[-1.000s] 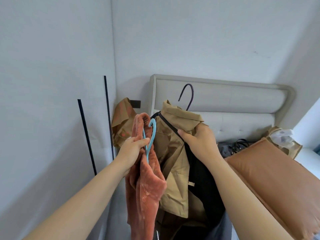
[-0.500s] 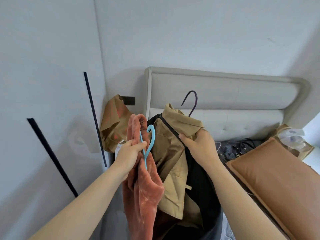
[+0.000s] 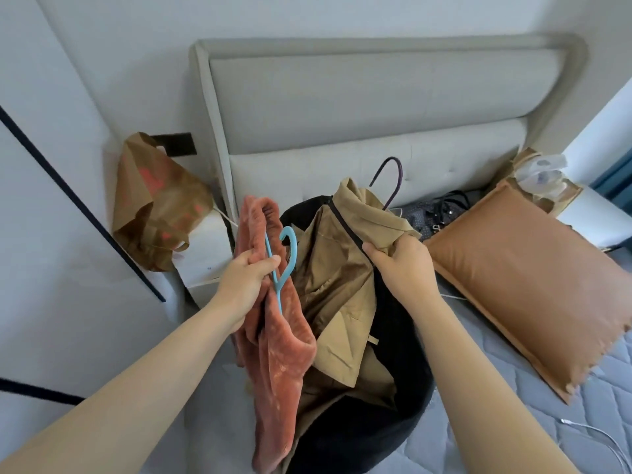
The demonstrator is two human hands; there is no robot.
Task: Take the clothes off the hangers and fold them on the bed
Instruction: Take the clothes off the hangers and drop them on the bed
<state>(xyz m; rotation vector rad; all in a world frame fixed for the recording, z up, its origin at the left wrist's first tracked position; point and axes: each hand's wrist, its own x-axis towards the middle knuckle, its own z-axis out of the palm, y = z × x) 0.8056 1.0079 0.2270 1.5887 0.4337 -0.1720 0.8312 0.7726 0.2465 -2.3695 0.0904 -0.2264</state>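
Fingers of the left hand (image 3: 244,285) curl around the rust velvet garment (image 3: 277,354) and the neck of its blue hanger (image 3: 285,265). The right hand (image 3: 402,265) pinches the tan shirt (image 3: 337,285) at the collar, below the hook of a dark hanger (image 3: 391,181). Both garments hang touching over the mattress (image 3: 513,436) at its left head corner, with black fabric (image 3: 376,422) beneath. A brown pillow (image 3: 523,278) lies by the headboard (image 3: 376,97) on the right, with bare quilting nearer. A paper bag (image 3: 154,206) stands against the left wall.
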